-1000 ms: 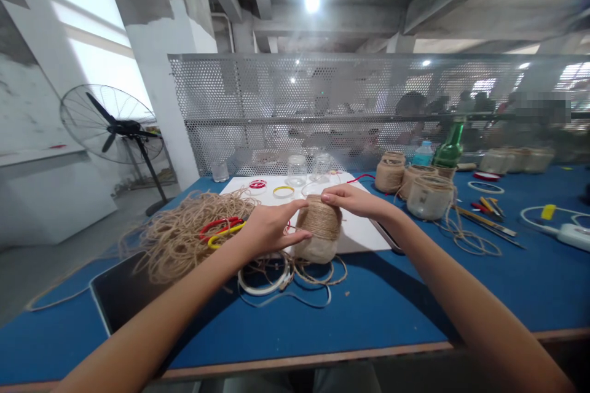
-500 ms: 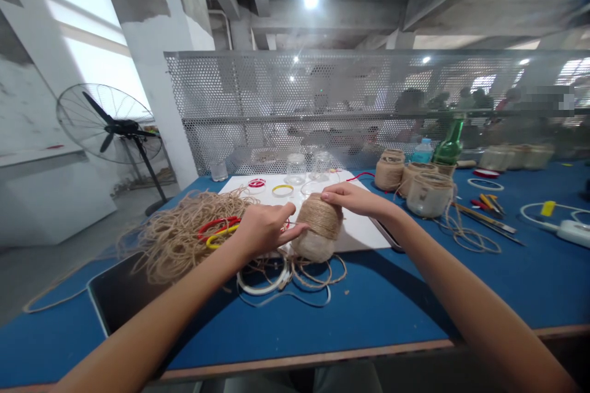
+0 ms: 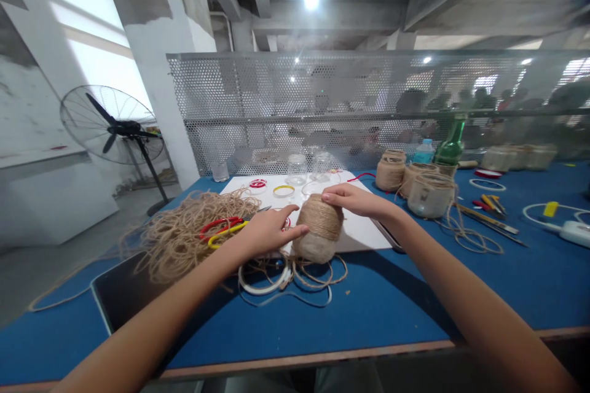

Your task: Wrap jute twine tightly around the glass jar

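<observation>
I am watching the fingers (image 3: 295, 232) of the left hand (image 3: 266, 233) stretching out almost straight and close together. Their tips are touching the left side of the jar (image 3: 318, 238), and they are pinching nothing. The fingers (image 3: 330, 198) of the right hand (image 3: 356, 201) are curling together over the jar's top, with the tips pressing on its twine wrap. The thumb is hiding behind the jar, so I cannot tell how tightly it is closing.

The jar is sitting between the two hands, leaning a little, at the near edge of the white board (image 3: 364, 234) on the blue desk (image 3: 391, 301). Loose loops of cord and a white ring (image 3: 258, 285) are lying just in front of it. A big twine pile (image 3: 179, 239) is lying to the left. Three more wrapped jars (image 3: 428, 195) are standing near the right hand, on its right.

Compared with a second ago, both hands are staying almost in place. The jar, upright then, is now tipping slightly.
</observation>
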Motion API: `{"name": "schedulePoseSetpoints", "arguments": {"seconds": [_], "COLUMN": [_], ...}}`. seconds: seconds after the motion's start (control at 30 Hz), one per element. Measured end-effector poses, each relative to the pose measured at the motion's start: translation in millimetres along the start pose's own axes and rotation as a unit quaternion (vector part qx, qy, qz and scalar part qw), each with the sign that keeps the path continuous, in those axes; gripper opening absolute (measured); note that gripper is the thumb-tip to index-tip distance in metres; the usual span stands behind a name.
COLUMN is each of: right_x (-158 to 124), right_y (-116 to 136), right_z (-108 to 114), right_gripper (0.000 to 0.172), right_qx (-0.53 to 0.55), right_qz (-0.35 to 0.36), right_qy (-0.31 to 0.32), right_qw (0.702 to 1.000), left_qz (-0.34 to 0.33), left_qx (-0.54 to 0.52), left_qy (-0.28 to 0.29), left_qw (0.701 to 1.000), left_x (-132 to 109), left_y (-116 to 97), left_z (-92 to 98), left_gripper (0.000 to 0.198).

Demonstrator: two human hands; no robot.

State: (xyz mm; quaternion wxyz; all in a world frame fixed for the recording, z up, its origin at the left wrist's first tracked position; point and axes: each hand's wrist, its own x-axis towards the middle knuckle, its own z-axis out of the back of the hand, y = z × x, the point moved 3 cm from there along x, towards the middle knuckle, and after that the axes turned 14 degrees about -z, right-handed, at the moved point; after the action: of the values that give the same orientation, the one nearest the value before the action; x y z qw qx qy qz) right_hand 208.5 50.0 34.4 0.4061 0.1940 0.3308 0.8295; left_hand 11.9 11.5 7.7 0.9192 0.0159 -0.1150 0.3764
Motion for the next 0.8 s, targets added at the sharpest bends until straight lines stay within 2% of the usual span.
{"name": "schedulePoseSetpoints", "arguments": {"seconds": [0.2,0.37,0.57,0.8], "right_x": [-1,-4,-6,-2], "right_y": [0,4,8,14], "right_z": [1,6,9,1], "right_gripper": [0.039,0.043,0.055,0.057], "right_qx": [-0.002,-0.031,-0.078,-0.184], "right_qz": [0.018,0.000,-0.098,-0.106], "right_qy": [0.023,0.021,-0.090,-0.170], "right_qw": [1.000,0.999,0.988,0.962], "left_qz": [-0.010,0.006,0.023,0.054], "left_qx": [-0.134,-0.164,-0.140,-0.125], "left_qy": [0.001,-0.036,-0.052,-0.064], "left_qw": [0.991,0.986,0.989,0.989], "left_x": [3,3,2,2], "left_y": [-1,-6,-13,-16], "left_z": [-12.2,-10.7,-10.0,-10.4], "left_gripper": [0.057,0.059,0.059,0.062]}}
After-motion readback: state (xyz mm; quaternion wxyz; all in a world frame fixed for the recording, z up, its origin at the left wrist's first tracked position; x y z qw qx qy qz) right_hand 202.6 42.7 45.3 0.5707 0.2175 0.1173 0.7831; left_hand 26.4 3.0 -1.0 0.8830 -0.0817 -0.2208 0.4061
